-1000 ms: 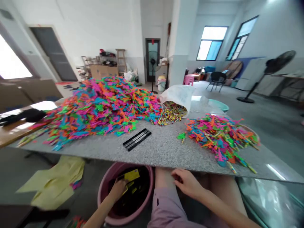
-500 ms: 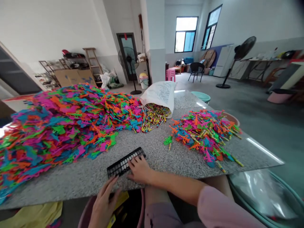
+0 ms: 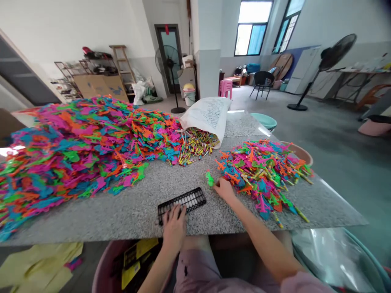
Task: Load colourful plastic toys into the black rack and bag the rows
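A long black slotted plastic tray with a row of whitish openings lies slightly askew near the table's front edge. My left hand rests on its near left part, fingers stretched over the rim. Right of the tray, my right hand pinches the near end of a small green plastic toy; the fingers hide that end. Just beyond this hand is a loose heap of coloured plastic toys, many with yellow patterned sticks attached.
A large pile of coloured plastic pieces covers the left of the speckled table. A white sack spills yellow patterned sticks. Below the front edge are a dark pink tub and a teal tub holding clear plastic.
My right hand has left the tray and moved right to the green toy, now pinched. My left hand has come up from the table edge onto the tray, which has shifted right.
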`<state>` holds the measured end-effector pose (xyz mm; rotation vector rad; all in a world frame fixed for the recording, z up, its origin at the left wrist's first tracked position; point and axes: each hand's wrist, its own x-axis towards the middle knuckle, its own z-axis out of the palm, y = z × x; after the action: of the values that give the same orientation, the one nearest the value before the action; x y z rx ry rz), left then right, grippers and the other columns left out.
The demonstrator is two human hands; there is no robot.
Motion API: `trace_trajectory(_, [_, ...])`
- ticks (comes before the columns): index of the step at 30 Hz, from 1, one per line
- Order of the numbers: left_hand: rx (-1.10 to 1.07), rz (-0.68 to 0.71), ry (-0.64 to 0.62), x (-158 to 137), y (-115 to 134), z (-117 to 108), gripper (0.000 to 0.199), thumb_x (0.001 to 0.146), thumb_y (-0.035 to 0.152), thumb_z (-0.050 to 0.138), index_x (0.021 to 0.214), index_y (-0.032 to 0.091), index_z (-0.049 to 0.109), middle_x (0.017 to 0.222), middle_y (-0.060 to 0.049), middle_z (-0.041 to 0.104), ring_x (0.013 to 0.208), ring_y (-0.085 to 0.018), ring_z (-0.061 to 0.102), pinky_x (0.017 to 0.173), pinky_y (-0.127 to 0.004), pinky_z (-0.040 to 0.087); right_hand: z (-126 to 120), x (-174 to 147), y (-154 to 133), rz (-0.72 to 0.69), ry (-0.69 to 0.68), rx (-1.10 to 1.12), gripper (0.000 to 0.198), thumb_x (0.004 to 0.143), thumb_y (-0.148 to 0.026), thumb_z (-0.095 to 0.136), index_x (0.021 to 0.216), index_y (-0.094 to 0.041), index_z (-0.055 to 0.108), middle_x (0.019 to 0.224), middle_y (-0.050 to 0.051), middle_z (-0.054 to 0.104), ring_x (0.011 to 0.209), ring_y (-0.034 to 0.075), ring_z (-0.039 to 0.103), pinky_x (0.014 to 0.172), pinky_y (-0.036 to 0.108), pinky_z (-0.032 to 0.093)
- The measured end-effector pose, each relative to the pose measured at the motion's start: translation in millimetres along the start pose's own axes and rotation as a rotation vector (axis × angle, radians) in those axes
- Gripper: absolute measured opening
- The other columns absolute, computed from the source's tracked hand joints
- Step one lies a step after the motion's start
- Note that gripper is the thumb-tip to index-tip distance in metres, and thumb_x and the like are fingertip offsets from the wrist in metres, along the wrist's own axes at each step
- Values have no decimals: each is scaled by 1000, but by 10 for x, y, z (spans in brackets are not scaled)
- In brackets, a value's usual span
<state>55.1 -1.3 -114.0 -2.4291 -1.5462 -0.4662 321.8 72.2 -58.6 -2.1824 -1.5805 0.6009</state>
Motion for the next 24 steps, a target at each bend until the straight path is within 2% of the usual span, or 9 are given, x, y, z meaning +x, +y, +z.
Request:
trace_trajectory(2, [-34, 4, -25, 77, 344, 47, 47, 96, 33, 48, 137, 13, 57, 143, -20, 55, 133, -33, 51, 107, -48, 45, 3, -122, 58, -61, 38, 160, 12, 87, -25, 63, 81, -17, 57, 83, 10, 72, 80, 20, 70, 68, 26, 47])
trace_trajectory(5, [-92, 7, -51, 181, 828, 66, 58, 95, 42, 49, 145, 12, 47, 152, -18, 45, 144, -34, 37, 116, -54, 34, -9, -316, 107, -112, -16, 504, 21, 79, -29, 68, 90, -20, 52, 76, 2, 69, 58, 15, 64, 53, 24, 46])
trace_trajectory(7, [-116, -3, -63, 198, 1037, 43, 65, 96, 44, 48, 151, 12, 36, 158, -16, 36, 148, -37, 26, 117, -61, 27, 5, -426, 104, -111, -80, 687, 32, 75, -34, 70, 97, -21, 51, 72, -3, 66, 46, 13, 56, 42, 23, 42])
trace_trajectory(10, [-174, 52, -95, 148, 1205, 23, 67, 96, 48, 46, 152, 13, 33, 160, -17, 31, 150, -35, 24, 119, -58, 26, 90, -560, 25, -150, -219, 762, 22, 78, -37, 65, 88, -21, 53, 60, -5, 60, 42, 14, 54, 42, 24, 44])
trace_trajectory(12, [-210, 57, -110, 117, 1282, 52, 67, 96, 49, 45, 149, 11, 38, 157, -19, 36, 148, -35, 28, 120, -56, 26, 180, -626, -92, -192, -335, 727, 12, 83, -31, 60, 82, -20, 55, 58, -3, 61, 49, 15, 60, 51, 26, 50])
trace_trajectory(14, [-230, 45, -113, 113, 1353, 108, 66, 96, 46, 45, 149, 8, 39, 154, -22, 40, 147, -36, 30, 120, -58, 24, 273, -671, -243, -208, -378, 648, 6, 85, -25, 58, 85, -19, 58, 63, -1, 66, 58, 17, 67, 59, 27, 53])
trace_trajectory(19, [-264, 92, -106, 117, 1446, 193, 64, 99, 39, 39, 155, 11, 25, 156, -16, 38, 150, -29, 24, 125, -53, 15, 380, -743, -511, -283, -241, 189, 16, 78, -32, 76, 88, -21, 69, 83, 3, 75, 81, 22, 71, 78, 30, 51])
trace_trajectory(22, [-284, 74, -91, 95, 1441, 187, 63, 100, 39, 37, 156, 14, 24, 158, -12, 36, 152, -27, 19, 127, -49, 11, 383, -816, -551, -283, -217, -67, 23, 78, -39, 77, 88, -20, 72, 90, 8, 74, 92, 27, 68, 88, 37, 47])
trace_trajectory(24, [-295, 49, -83, 88, 1434, 184, 62, 100, 40, 36, 156, 16, 26, 159, -11, 35, 153, -28, 17, 126, -51, 9, 397, -853, -563, -251, -175, -148, 26, 77, -40, 78, 92, -20, 72, 99, 12, 72, 103, 32, 64, 92, 41, 45])
